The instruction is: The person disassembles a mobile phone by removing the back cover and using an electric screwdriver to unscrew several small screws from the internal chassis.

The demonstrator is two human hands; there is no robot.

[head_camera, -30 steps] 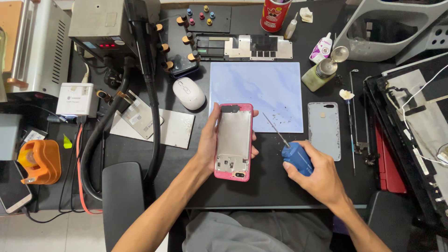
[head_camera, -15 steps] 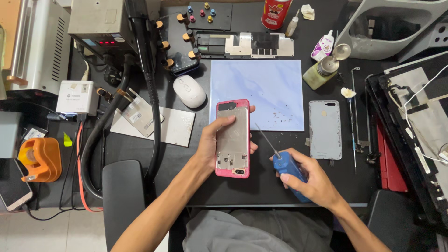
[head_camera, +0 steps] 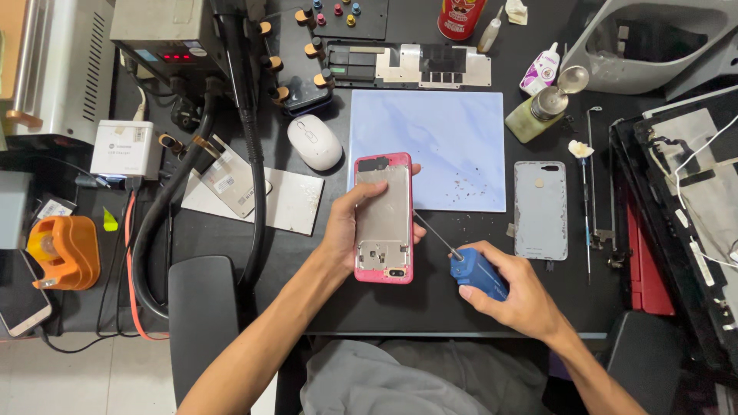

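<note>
A red-framed phone body (head_camera: 383, 218) with its bare metal inside facing up lies at the near part of the black mat. My left hand (head_camera: 346, 228) grips it by the left edge, fingers curled over its sides. My right hand (head_camera: 517, 290) holds a blue-handled screwdriver (head_camera: 477, 271) just right of the phone. The thin shaft points up-left and its tip meets the phone's right edge about halfway up. A light blue mat (head_camera: 430, 146) with several tiny screws on it lies just beyond the phone.
A grey phone back cover (head_camera: 540, 210) lies right of the blue mat, with tweezers (head_camera: 586, 215) beside it. A white mouse (head_camera: 314, 141), a metal-topped liquid dispenser (head_camera: 544, 111), black hoses (head_camera: 250, 177), an orange tool (head_camera: 63, 251) at left and an opened laptop (head_camera: 688, 200) at right crowd the bench.
My hands with the phone and screwdriver have shifted toward me. The screwdriver tip has come from over the blue mat to the phone's right edge.
</note>
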